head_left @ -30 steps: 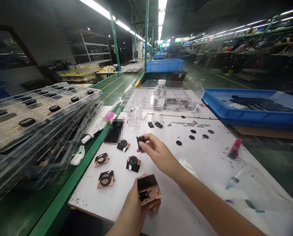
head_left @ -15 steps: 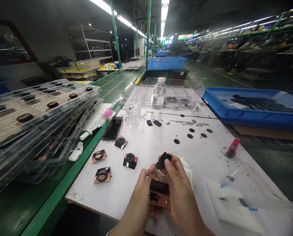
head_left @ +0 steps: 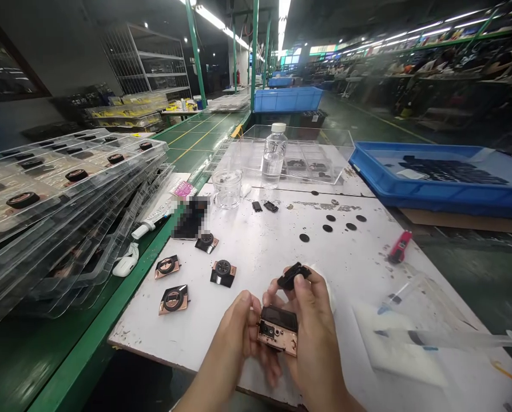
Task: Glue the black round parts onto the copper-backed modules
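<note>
My right hand [head_left: 318, 320] pinches a small black part [head_left: 293, 276] between thumb and fingers. Below it, the same hand holds a copper-and-black piece [head_left: 277, 332] against its palm. Beside that piece is my left hand [head_left: 236, 329], its thumb up and its fingers partly behind the piece; whether they touch it is unclear. To the left on the white table [head_left: 221, 355] lie several copper-and-black pieces with round black rings, among them one at the front [head_left: 173, 300] and one nearer my hands [head_left: 222, 272].
Black discs [head_left: 328, 228], a red tool [head_left: 400, 247], a syringe [head_left: 453, 339] and a white pad [head_left: 393, 343] lie rightward. Beyond stand a clear cup [head_left: 227, 189] and bottle [head_left: 274, 157]. A blue tray [head_left: 444, 197] is at right; stacked clear trays [head_left: 144, 157] are at left.
My left hand has moved left, away from the black part and partly off the copper-and-black piece. The black part has shifted slightly right in my right hand. The view has shifted a little.
</note>
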Available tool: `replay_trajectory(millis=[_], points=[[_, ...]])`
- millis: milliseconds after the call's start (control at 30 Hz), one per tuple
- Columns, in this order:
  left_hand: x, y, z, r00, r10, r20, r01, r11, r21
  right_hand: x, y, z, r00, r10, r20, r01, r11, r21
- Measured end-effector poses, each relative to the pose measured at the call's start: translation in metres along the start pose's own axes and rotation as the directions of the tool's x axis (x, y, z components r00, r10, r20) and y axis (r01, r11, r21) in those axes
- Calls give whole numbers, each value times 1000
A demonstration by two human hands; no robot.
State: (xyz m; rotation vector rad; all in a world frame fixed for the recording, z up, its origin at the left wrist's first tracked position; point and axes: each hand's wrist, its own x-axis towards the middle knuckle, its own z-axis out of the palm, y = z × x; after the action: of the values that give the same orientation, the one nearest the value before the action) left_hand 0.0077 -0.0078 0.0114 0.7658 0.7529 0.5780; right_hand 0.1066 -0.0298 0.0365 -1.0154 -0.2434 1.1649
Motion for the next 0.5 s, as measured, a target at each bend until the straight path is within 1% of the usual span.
replay_trajectory(millis=[67,133,200,300,367,500], points=[[-6,3,-5,999,31,-28,-23,970,242,1,1,0,998,-62,-22,62,998,-28],[-12,4,-8,994,82,-71,-42,895,444,1,3,-1,994,-106,-19,104,992,-73],[-16,3,-9,990,125,-73,-70,853,517,0,4,-3,988,-152,5,152,984,-97],[-18,1,-9,989,136,-54,-95,877,472,-2,4,-4,984,-171,52,175,980,-91],[-18,-1,-8,990,129,-55,-96,909,405,-4,4,-4,982,-172,77,180,977,-113],[-17,-4,-7,993,114,-41,-101,965,241,-8,5,-4,964,-237,116,254,953,-163]])
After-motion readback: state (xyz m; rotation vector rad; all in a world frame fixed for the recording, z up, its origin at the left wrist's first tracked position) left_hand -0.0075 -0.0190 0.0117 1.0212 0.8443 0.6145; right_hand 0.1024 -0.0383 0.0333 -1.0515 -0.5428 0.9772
